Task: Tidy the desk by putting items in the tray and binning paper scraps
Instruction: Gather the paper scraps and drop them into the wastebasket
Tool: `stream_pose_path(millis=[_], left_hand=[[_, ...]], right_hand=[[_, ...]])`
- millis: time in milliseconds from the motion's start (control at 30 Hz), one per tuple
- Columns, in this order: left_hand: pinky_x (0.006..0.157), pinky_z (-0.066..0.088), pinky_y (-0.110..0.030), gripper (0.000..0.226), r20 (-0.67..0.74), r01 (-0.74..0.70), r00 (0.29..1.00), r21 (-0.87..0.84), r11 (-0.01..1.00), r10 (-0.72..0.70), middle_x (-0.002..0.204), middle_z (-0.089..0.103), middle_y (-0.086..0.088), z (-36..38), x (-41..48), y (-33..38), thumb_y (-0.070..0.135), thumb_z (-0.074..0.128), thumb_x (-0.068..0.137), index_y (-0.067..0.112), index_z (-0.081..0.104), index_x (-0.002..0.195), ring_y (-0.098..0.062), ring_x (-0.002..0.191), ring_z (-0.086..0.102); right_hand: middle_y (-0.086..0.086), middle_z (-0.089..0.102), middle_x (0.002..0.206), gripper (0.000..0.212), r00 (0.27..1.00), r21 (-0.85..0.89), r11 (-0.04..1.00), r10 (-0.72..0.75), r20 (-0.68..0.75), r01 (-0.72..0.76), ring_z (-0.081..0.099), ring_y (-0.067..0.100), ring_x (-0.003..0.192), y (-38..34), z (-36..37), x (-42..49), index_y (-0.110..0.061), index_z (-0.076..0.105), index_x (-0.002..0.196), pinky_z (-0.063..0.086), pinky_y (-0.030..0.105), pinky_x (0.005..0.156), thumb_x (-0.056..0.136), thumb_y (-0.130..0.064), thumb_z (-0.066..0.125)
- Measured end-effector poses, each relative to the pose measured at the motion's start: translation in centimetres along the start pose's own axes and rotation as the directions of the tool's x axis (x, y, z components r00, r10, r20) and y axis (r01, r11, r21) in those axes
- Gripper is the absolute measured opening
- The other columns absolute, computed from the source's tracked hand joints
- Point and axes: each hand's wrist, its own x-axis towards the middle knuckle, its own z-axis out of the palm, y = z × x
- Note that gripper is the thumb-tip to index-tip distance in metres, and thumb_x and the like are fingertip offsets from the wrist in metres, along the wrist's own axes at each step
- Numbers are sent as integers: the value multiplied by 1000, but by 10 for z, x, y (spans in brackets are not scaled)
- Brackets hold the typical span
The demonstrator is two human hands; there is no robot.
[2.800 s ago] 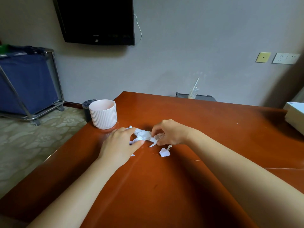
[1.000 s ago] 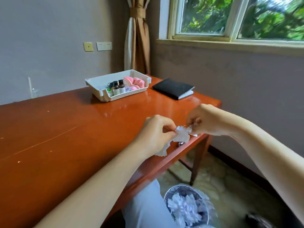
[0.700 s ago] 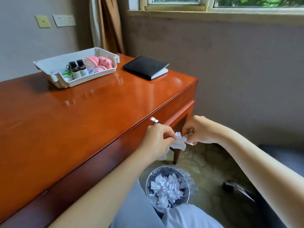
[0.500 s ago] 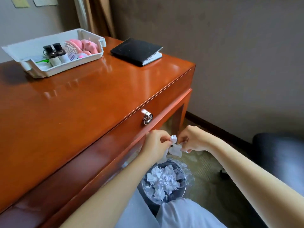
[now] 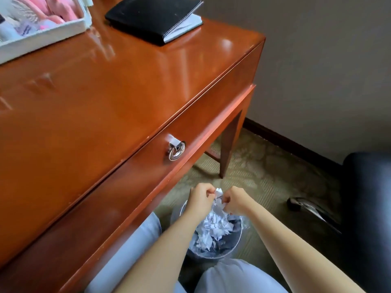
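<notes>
both hands, left hand (image 5: pixel 200 198) and right hand (image 5: pixel 234 199), pinching a wad of paper scraps (image 5: pixel 219 200) over the bin (image 5: pixel 237 242), black notebook (image 5: pixel 154 16) and tray (image 5: pixel 42 32) up on the worktop (image 5: pixel 95 92), drawer pull (image 5: pixel 176 149) nearby

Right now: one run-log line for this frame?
left hand: pinches paper scraps | right hand: pinches paper scraps | position: above bin | release: not yet

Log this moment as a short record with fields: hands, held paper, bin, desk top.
left hand: pinches the paper wad
right hand: pinches the same wad
paper wad: white, crumpled, held directly above the bin
bin: on the floor by the desk, holding white scraps
desk top: white tray with pink items, closed black notebook
step: wad not yet dropped
</notes>
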Motion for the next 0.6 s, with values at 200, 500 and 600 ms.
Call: stream_pose_path(millis=[200, 500, 600], left_hand=[[92, 43, -26, 30, 168, 42, 984, 102, 994, -59, 123, 62, -6, 5, 5, -16, 11, 49, 94, 11, 61, 122, -22, 113, 58], [91, 48, -38, 31, 324, -95, 946, 287, 953, -4, 111, 61, -7, -42, -31, 12, 26, 50, 96, 10, 58, 121, -25, 97, 59], [91, 48, -37, 30, 356, -200, 933, 377, 904, 58, 117, 62, -7, -70, -58, 36, 30, 48, 96, 13, 59, 119, -25, 107, 59]], right_hand=[[8, 61, 125, 40, 997, 24, 999, 20, 70, -22, 55, 25, 117, 12, 11, 14, -9, 59, 123, 44, 30, 94, 84, -16, 64], [7, 64, 121, 39, 998, -84, 994, -66, -5, 65, 61, 25, 108, -6, -24, -18, -15, 60, 124, 51, 34, 91, 85, -21, 62], [6, 66, 119, 35, 993, -135, 985, -114, -40, 108, 62, 24, 107, -22, -46, -42, -15, 63, 119, 52, 37, 93, 85, -21, 62]])
